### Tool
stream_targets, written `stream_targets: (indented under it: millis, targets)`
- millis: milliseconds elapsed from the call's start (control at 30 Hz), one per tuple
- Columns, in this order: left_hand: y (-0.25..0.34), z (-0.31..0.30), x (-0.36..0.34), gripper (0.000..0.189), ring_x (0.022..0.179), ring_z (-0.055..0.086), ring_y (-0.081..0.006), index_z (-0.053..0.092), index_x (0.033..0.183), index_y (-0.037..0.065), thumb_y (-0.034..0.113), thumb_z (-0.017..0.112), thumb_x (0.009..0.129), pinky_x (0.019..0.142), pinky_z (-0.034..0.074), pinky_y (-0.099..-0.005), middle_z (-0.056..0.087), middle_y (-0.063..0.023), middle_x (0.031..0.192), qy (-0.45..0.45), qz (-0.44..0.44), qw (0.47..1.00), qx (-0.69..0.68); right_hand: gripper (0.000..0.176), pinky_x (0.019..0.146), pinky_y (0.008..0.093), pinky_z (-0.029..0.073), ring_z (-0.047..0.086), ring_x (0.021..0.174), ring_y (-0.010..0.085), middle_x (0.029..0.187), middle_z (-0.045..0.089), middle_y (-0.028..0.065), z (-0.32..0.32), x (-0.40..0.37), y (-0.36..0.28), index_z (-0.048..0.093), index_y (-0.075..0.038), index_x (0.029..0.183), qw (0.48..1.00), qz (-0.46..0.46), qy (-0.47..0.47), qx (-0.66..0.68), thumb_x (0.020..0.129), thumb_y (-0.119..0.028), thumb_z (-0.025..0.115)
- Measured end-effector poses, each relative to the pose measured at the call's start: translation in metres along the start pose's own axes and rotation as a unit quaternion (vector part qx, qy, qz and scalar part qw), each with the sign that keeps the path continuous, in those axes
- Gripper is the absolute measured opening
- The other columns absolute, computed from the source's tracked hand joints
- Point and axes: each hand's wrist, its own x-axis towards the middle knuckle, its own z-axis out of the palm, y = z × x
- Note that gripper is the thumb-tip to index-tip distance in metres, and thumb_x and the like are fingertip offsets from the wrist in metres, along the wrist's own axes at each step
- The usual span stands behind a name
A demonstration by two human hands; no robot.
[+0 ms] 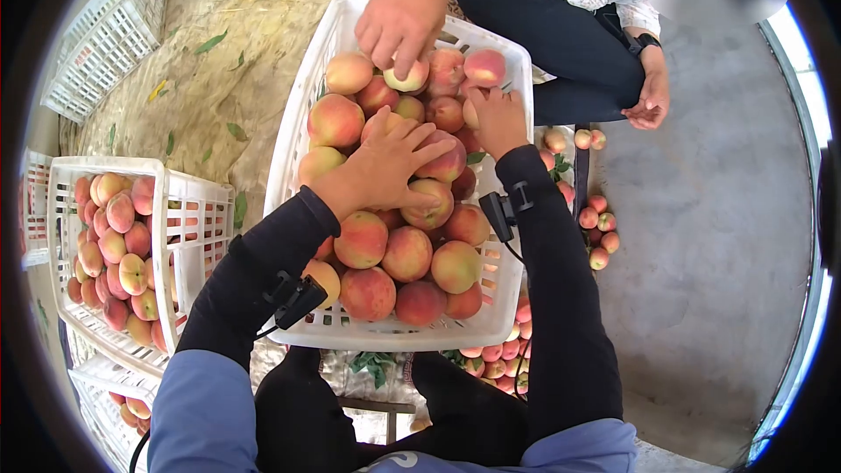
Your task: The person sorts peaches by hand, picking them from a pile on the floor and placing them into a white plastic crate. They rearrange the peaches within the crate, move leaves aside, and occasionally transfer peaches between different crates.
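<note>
A white plastic crate (285, 153) full of peaches (407, 254) stands in front of me. My left hand (377, 162) lies palm down on the peaches in its middle, with the fingers spread. At the crate's right side my right hand (501, 123) has its fingers bent over a peach (470, 114), partly hidden under the hand. At the far end a co-worker's hand (407, 22) reaches in, its fingertips on a pale yellow peach (408, 77).
Another crate of peaches (162, 245) stands at left, with more white crates (109, 39) behind it. Loose peaches (599, 223) lie on the floor at right, beside grey concrete (692, 254). A person's bent leg (561, 44) is close to the crate's far right.
</note>
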Motion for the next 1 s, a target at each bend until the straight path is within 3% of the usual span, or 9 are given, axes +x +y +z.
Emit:
stream_targets:
  millis: [133, 200, 267, 300, 533, 600, 667, 933, 1000]
  targets:
    - [-0.001, 0.003, 0.0, 0.087, 0.135, 0.041, -0.0326, 0.042, 0.147, 0.019, 0.057, 0.071, 0.074, 0.113, 0.019, -0.0652, 0.044, -0.0129, 0.146, 0.004, 0.004, 1.0, 0.009, 0.052, 0.086, 0.0422, 0.039, 0.061, 0.084, 0.0287, 0.092, 0.06, 0.0102, -0.029, -0.029, 0.005, 0.057, -0.013, 0.118, 0.996, -0.074, -0.006, 0.047, 0.069, -0.017, 0.075]
    - [0.0, 0.003, -0.001, 0.086, 0.135, 0.041, -0.0323, 0.042, 0.147, 0.019, 0.057, 0.071, 0.074, 0.113, 0.02, -0.065, 0.045, -0.0128, 0.146, 0.01, 0.004, 1.0, 0.015, 0.057, 0.095, 0.0431, 0.038, 0.061, 0.09, 0.0304, 0.095, 0.062, 0.0117, -0.049, -0.056, 0.0, 0.056, -0.01, 0.122, 0.993, -0.08, -0.063, 0.054, 0.069, -0.021, 0.075]
    - [0.0, -0.001, 0.0, 0.086, 0.135, 0.04, -0.0322, 0.042, 0.146, 0.018, 0.056, 0.071, 0.074, 0.113, 0.02, -0.0647, 0.044, -0.0128, 0.146, -0.007, 0.003, 1.0, 0.018, 0.061, 0.106, 0.0453, 0.033, 0.06, 0.1, 0.0315, 0.101, 0.063, 0.0134, -0.056, -0.075, -0.002, 0.055, -0.008, 0.127, 0.989, -0.066, -0.006, 0.134, 0.071, -0.024, 0.073]
    - [0.0, -0.001, 0.001, 0.086, 0.135, 0.04, -0.0322, 0.042, 0.146, 0.018, 0.056, 0.071, 0.074, 0.113, 0.02, -0.0647, 0.044, -0.0128, 0.146, -0.007, 0.005, 1.0, 0.019, 0.064, 0.111, 0.0474, 0.029, 0.058, 0.107, 0.0313, 0.102, 0.064, 0.0134, -0.06, -0.077, -0.001, 0.053, -0.005, 0.129, 0.988, -0.061, -0.034, 0.14, 0.072, -0.026, 0.072]
    - [0.0, -0.003, 0.0, 0.085, 0.135, 0.039, -0.0323, 0.043, 0.146, 0.018, 0.055, 0.071, 0.074, 0.114, 0.019, -0.0642, 0.045, -0.012, 0.145, -0.006, 0.0, 1.0, 0.01, 0.062, 0.109, 0.0469, 0.03, 0.056, 0.111, 0.0306, 0.099, 0.064, 0.015, -0.07, -0.084, -0.011, 0.054, -0.002, 0.122, 0.971, -0.091, -0.198, 0.095, 0.072, -0.032, 0.074]
    - [0.003, -0.001, 0.001, 0.085, 0.135, 0.039, -0.0322, 0.043, 0.146, 0.017, 0.055, 0.071, 0.074, 0.114, 0.019, -0.0643, 0.045, -0.012, 0.145, -0.005, 0.003, 1.0, 0.004, 0.057, 0.109, 0.0466, 0.03, 0.057, 0.109, 0.0304, 0.1, 0.065, 0.0156, -0.067, -0.095, -0.024, 0.056, -0.002, 0.119, 0.985, -0.071, -0.119, 0.107, 0.073, -0.03, 0.074]
    - [0.002, -0.001, 0.001, 0.086, 0.135, 0.039, -0.0322, 0.043, 0.146, 0.017, 0.055, 0.071, 0.074, 0.114, 0.018, -0.0646, 0.046, -0.0126, 0.144, -0.005, -0.001, 1.0, -0.007, 0.058, 0.114, 0.0469, 0.027, 0.057, 0.115, 0.0295, 0.104, 0.067, 0.015, -0.066, -0.097, -0.026, 0.055, 0.0, 0.117, 0.982, -0.041, -0.144, 0.113, 0.072, -0.029, 0.077]
    - [0.008, 0.005, 0.001, 0.083, 0.136, 0.039, -0.0353, 0.042, 0.147, 0.015, 0.053, 0.069, 0.078, 0.113, 0.018, -0.0657, 0.046, -0.0145, 0.143, -0.004, 0.001, 0.999, 0.046, 0.059, 0.113, 0.0487, 0.028, 0.054, 0.12, 0.032, 0.111, 0.066, 0.0159, -0.061, -0.113, -0.029, 0.054, 0.001, 0.127, 0.987, -0.024, -0.043, 0.155, 0.076, -0.022, 0.072]
    - [0.014, 0.0, -0.001, 0.082, 0.136, 0.039, -0.0363, 0.041, 0.147, 0.015, 0.052, 0.067, 0.079, 0.112, 0.019, -0.0661, 0.046, -0.0152, 0.143, -0.01, 0.004, 0.996, 0.089, 0.057, 0.113, 0.0493, 0.028, 0.052, 0.122, 0.032, 0.115, 0.064, 0.0152, -0.07, -0.138, -0.041, 0.054, -0.002, 0.129, 0.983, 0.024, 0.044, 0.177, 0.077, -0.02, 0.07]
